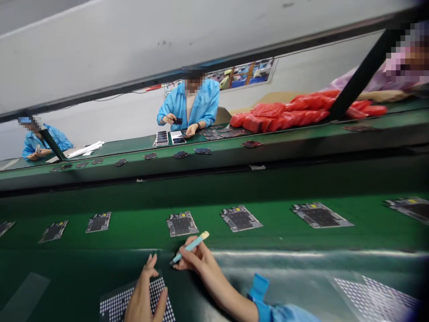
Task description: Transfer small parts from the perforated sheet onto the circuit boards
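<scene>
My right hand (pixel 193 256) is closed around a light-blue pen-like tool (pixel 191 247) with a pale yellow end. The tool's dark tip points down and left, close to the near edge of the green belt (pixel 140 223); its exact kind is unclear. With fingers stretched and thumb apart, my left hand (pixel 144 293) lies over a dark sheet of white dots (pixel 115 304), partly covering it. Just beyond my right hand, a circuit board (pixel 182 223) with a yellow spot lies flat on the belt. Another circuit board (pixel 240 218) is to its right.
More circuit boards (pixel 98 222) lie along the belt. A second dotted sheet (pixel 375 293) sits at the front right. Across the line, a person in a blue jacket (pixel 192 107) handles dark pieces near red bags (pixel 281 112). A slanted dark post (pixel 365 71) and overhead panel (pixel 167 40) frame the view.
</scene>
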The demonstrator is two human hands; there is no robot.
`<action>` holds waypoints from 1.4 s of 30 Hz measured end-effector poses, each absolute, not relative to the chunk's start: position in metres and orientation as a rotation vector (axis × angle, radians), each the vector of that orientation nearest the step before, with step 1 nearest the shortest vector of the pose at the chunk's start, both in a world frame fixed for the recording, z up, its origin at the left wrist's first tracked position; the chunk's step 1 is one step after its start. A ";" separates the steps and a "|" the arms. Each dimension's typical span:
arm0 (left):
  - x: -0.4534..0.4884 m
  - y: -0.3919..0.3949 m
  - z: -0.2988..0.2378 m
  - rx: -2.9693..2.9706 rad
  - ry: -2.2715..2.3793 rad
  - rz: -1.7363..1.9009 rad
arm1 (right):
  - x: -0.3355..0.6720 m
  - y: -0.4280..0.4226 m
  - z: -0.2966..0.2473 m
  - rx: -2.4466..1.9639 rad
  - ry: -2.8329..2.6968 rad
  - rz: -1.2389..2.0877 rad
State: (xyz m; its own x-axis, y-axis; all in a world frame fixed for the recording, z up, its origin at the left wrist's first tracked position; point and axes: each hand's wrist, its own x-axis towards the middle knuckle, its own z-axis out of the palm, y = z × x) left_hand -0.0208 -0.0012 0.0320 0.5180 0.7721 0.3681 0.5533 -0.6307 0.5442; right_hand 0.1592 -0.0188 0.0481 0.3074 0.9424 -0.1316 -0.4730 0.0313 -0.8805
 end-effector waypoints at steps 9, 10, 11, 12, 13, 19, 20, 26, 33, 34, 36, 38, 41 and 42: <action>-0.040 -0.010 -0.005 2.758 0.947 0.955 | 0.141 -0.041 0.034 -0.961 -0.922 1.258; -0.041 -0.008 -0.005 2.800 0.888 0.945 | 0.143 -0.043 0.034 -0.961 -0.952 1.260; -0.041 -0.007 -0.005 2.827 0.842 0.945 | 0.144 -0.046 0.034 -0.962 -0.989 1.255; -0.041 -0.007 -0.004 2.840 0.822 0.956 | 0.145 -0.048 0.034 -0.966 -1.036 1.244; -0.040 -0.007 -0.003 2.844 0.835 0.976 | 0.146 -0.051 0.033 -0.975 -1.094 1.222; -0.037 -0.010 0.012 2.925 0.762 0.997 | 0.151 -0.063 0.030 -1.013 -1.439 1.074; -0.037 -0.011 0.014 2.931 0.747 0.997 | 0.151 -0.063 0.030 -1.013 -1.460 1.061; -0.037 -0.011 0.016 2.927 0.773 0.982 | 0.150 -0.061 0.033 -1.057 -1.473 1.003; -0.038 -0.011 0.017 2.879 0.775 1.000 | 0.146 -0.059 0.030 -1.063 -1.277 1.113; -0.038 -0.012 0.016 2.885 0.781 0.986 | 0.146 -0.057 0.030 -1.037 -1.193 1.166; -0.036 -0.013 0.011 2.882 0.834 0.969 | 0.147 -0.052 0.033 -0.976 -1.007 1.262; -0.035 -0.014 0.005 2.858 0.929 0.979 | 0.150 -0.046 0.037 -0.945 -0.830 1.306; -0.033 -0.015 -0.004 2.816 1.030 0.999 | 0.154 -0.038 0.041 -0.955 -0.599 1.312; -0.032 -0.015 -0.007 2.809 1.035 1.004 | 0.154 -0.036 0.042 -0.958 -0.550 1.313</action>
